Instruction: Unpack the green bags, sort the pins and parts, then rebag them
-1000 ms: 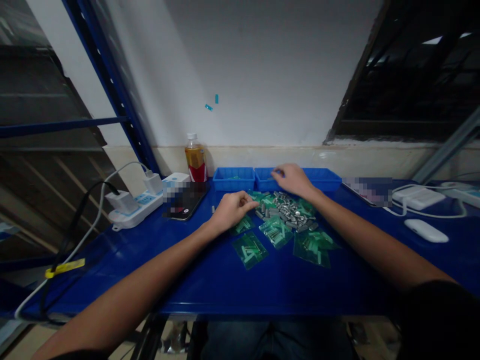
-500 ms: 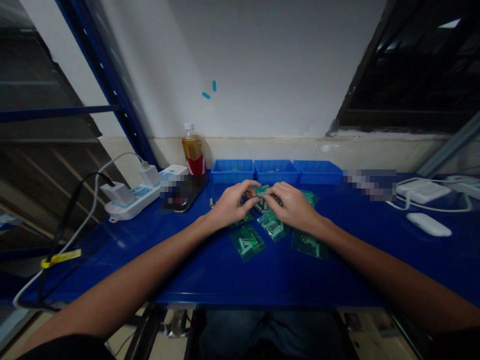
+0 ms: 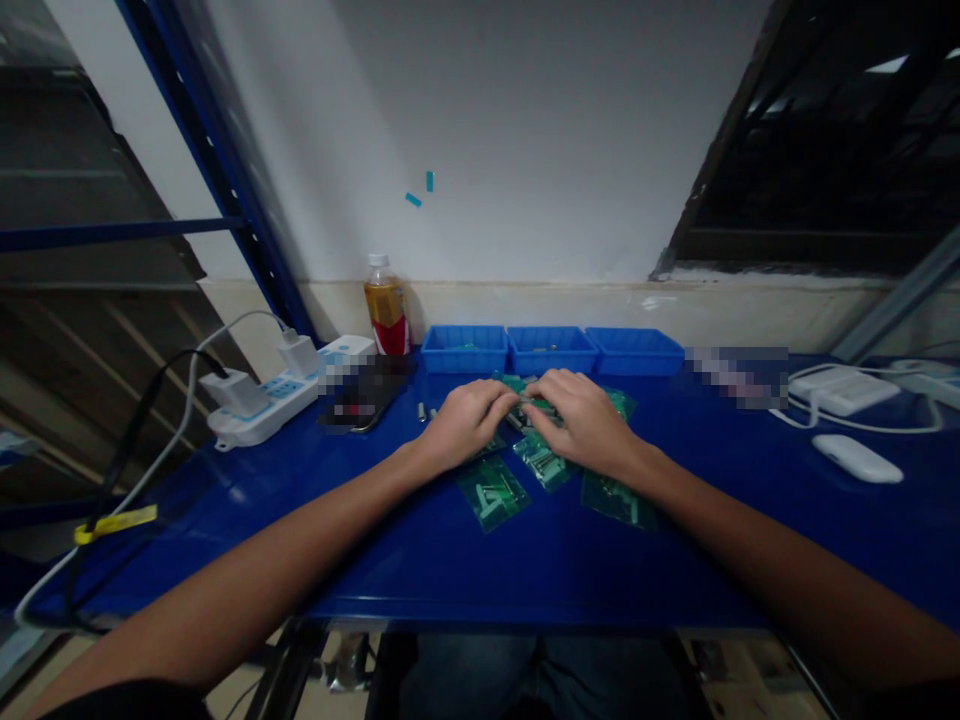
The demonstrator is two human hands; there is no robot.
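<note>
My left hand (image 3: pixel 471 422) is closed in a pinch, thumb against forefinger, over a pile of small metal parts (image 3: pixel 517 420). Facing it, my right hand (image 3: pixel 589 415) has its fingers curled, with thumb and forefinger tips close to the left fingertips. Whatever lies between the fingertips is too small and blurred to name. Under and around both hands are clear green-tinted bags: one bag (image 3: pixel 493 490) in front of the left hand, another bag (image 3: pixel 545 458) between the wrists, and a third bag (image 3: pixel 616 498) below the right wrist. They hold pale plugs and thin screw-like pieces.
Along the wall stand three blue bins: left (image 3: pixel 465 350), middle (image 3: pixel 553 350) and right (image 3: pixel 634 350). A drink bottle (image 3: pixel 388 310), a phone (image 3: pixel 367 400) and a white power strip (image 3: pixel 281 395) are at left. A white case (image 3: pixel 856 458) and cables lie right on the blue table (image 3: pixel 420 560).
My left fingers have closed from a wider, arched grip into a tighter pinch. The right hand's fingers have shifted slightly over the pile. The camera view has tilted a little upward.
</note>
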